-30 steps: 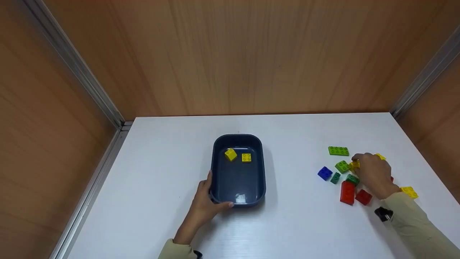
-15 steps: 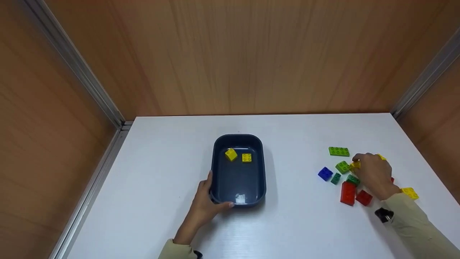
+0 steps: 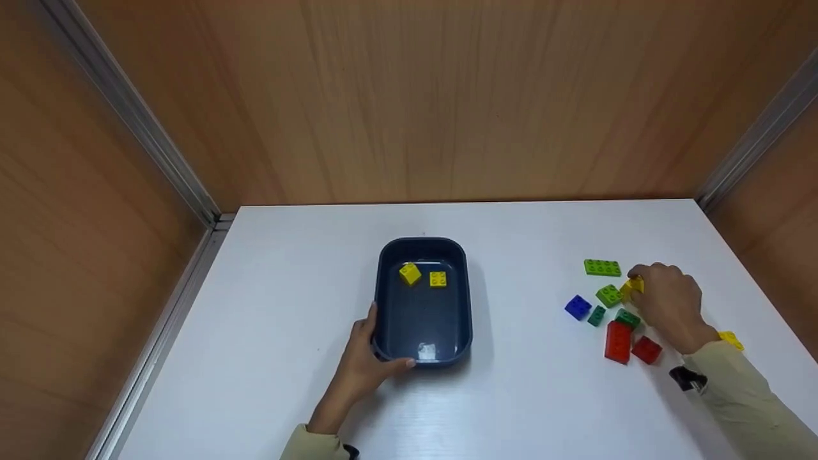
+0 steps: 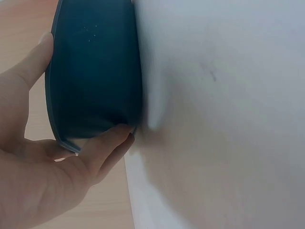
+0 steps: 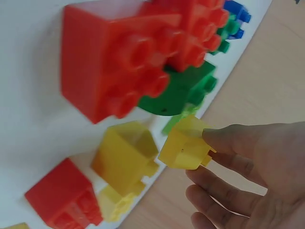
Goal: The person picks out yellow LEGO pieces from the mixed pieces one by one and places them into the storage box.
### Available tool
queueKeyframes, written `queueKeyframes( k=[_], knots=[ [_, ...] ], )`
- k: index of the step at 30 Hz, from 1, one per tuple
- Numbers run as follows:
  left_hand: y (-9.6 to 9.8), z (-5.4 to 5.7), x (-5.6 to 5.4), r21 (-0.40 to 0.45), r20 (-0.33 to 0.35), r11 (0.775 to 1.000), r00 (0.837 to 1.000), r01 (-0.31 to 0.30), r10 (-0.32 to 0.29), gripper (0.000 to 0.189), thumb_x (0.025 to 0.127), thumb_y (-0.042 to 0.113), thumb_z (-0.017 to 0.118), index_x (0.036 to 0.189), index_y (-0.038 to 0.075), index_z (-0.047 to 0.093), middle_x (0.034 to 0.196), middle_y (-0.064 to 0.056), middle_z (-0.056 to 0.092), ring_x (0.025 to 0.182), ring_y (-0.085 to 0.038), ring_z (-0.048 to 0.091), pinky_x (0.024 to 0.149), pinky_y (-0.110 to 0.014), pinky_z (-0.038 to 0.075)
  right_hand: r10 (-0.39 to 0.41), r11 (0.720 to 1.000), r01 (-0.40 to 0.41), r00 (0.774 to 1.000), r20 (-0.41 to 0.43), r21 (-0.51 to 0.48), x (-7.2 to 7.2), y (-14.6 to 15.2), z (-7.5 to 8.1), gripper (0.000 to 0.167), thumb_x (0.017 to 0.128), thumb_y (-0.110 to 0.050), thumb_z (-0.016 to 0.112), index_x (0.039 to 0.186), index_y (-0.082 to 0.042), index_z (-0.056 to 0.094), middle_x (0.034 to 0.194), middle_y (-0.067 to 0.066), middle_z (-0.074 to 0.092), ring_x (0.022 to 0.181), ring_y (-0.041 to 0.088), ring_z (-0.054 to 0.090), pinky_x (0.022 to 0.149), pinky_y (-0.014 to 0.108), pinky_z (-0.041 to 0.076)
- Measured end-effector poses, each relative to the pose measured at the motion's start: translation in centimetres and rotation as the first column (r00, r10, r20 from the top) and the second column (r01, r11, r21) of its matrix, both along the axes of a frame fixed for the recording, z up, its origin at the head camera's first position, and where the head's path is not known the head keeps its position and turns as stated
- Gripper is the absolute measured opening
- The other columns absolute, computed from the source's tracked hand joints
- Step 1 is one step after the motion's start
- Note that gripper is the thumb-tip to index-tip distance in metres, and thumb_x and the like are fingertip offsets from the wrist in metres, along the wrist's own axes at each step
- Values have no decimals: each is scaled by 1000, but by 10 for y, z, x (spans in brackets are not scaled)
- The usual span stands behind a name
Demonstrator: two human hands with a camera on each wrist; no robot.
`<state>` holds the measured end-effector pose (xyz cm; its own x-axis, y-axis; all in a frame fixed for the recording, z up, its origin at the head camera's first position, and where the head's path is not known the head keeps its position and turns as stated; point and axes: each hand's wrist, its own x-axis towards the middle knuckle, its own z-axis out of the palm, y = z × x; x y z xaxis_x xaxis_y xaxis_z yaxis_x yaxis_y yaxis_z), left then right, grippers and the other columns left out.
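My left hand (image 3: pixel 361 367) holds the near left corner of a dark blue plastic tray (image 3: pixel 422 326); the left wrist view shows its thumb and fingers against two outer walls of the tray (image 4: pixel 95 62). Two yellow bricks lie inside, a tilted one (image 3: pixel 409 274) and a flat one (image 3: pixel 438 279). At the right, my right hand (image 3: pixel 671 303) pinches a yellow toy brick (image 5: pixel 183 148) between thumb and fingers, a little above the pile. Beneath it and to the side are loose bricks, among them a light green one (image 3: pixel 609 295) and a red one (image 5: pixel 124 62).
Around the right hand lie a long green brick (image 3: pixel 602 268), a blue brick (image 3: pixel 578 307), a small dark green brick (image 3: pixel 596 315), red bricks (image 3: pixel 618 342) and a yellow brick (image 3: pixel 732 340). Wooden panels (image 3: pixel 447 102) close off the white table (image 3: pixel 287 287) at back and sides.
My right hand has risen slightly, and the yellow brick between its fingers has come up with it. The left hand and the tray have stayed in place.
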<state>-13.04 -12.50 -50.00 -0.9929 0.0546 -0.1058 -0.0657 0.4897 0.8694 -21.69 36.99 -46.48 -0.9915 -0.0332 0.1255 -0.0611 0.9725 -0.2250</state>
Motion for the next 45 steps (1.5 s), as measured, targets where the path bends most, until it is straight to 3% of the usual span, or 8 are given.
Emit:
queueKeyframes(
  k=[4,10,17,33,39,45],
  knots=[
    [0,0,1,3,-5,1000,1000,3,-3,123,78,23,96,169,2,16,155,-30,39,145,-48,43,119,-61,38,1,1000,-1,1000,0,15,1,-9,6,42,88,-2,82,124,14,68,110,38,66,87,49,63,74,58,57],
    [0,-1,1,-12,-9,1000,1000,-2,1,122,79,23,96,169,2,17,155,-30,41,144,-47,44,118,-61,40,34,998,-30,997,-64,53,5,-24,10,44,86,-1,83,126,11,69,113,35,67,91,51,64,81,62,58],
    [0,-1,1,-8,-13,1000,1000,-3,3,121,79,23,96,168,1,17,154,-29,41,145,-47,44,119,-61,38,77,995,-69,990,-121,74,8,-40,14,44,82,3,86,123,11,71,109,34,68,93,49,62,79,61,56],
    [0,-1,0,-6,-33,1000,999,8,-9,122,78,23,97,168,-1,17,152,-30,42,143,-47,45,119,-60,38,152,987,-145,983,-100,67,7,-75,25,42,82,1,87,122,4,73,112,29,71,101,47,63,87,61,55],
    [0,-1,0,-8,-27,1000,1000,9,-9,122,78,23,97,168,0,17,153,-31,42,143,-48,45,118,-61,39,192,980,-183,973,-131,75,4,-94,28,34,84,1,85,117,2,75,111,27,72,99,46,65,86,58,56],
    [0,-1,0,-7,-29,1000,1000,8,-8,123,78,23,97,168,0,17,152,-32,42,143,-48,44,118,-61,39,245,969,-233,948,-206,78,1,-115,31,31,82,3,86,112,1,77,106,23,74,96,42,67,83,54,57]
  ],
)
